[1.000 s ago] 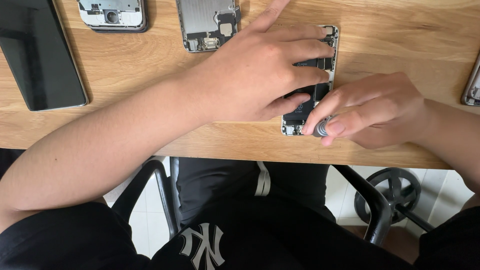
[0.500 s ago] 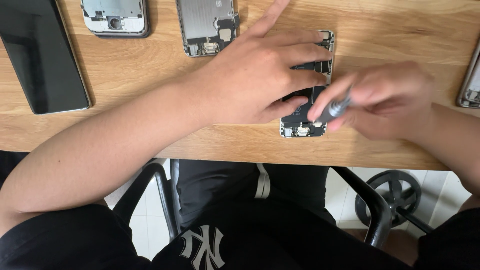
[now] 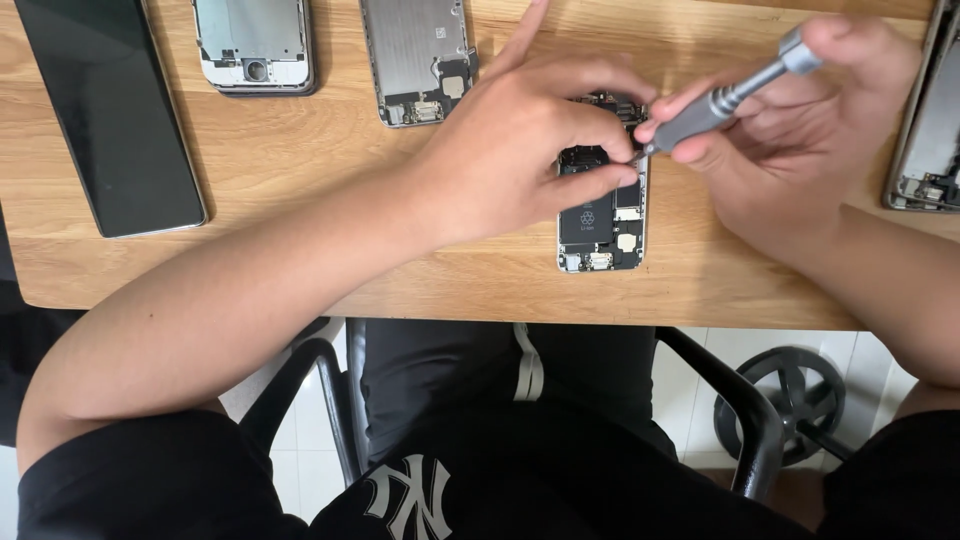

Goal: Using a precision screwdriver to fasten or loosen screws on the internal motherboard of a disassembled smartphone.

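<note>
- My left hand (image 3: 520, 150) presses down on an opened smartphone with a silver frame, black battery and bare circuit parts (image 3: 600, 215), which lies flat on the pale wooden tabletop (image 3: 300, 170) near its front edge; the fingers are spread over the upper half of the phone, a flat hold and not a closed grip.
- My right hand (image 3: 800, 130) has a closed grip on a slim grey metal precision screwdriver with a ringed cap (image 3: 725, 95), held tilted, its tip down at the phone's right edge, just beside my left fingertips (image 3: 625, 172).
- I cannot tell whether the tip sits in a screw; my fingers hide that spot.
- Further off on the tabletop: a dark glass phone screen panel (image 3: 115, 110) at far left, a silver back housing with a round camera hole (image 3: 255, 45), a second grey metal housing (image 3: 415, 55), and part of another opened phone (image 3: 925, 130) at far right.
- Risk, as I judge it: a tilted driver could slip out of a small screw head, which would round it off or scratch the board.
- The tip is close to my left fingertips, so a slip could jab them.
- A freed screw could roll off the near edge, toward the black chair (image 3: 740, 400) below.
</note>
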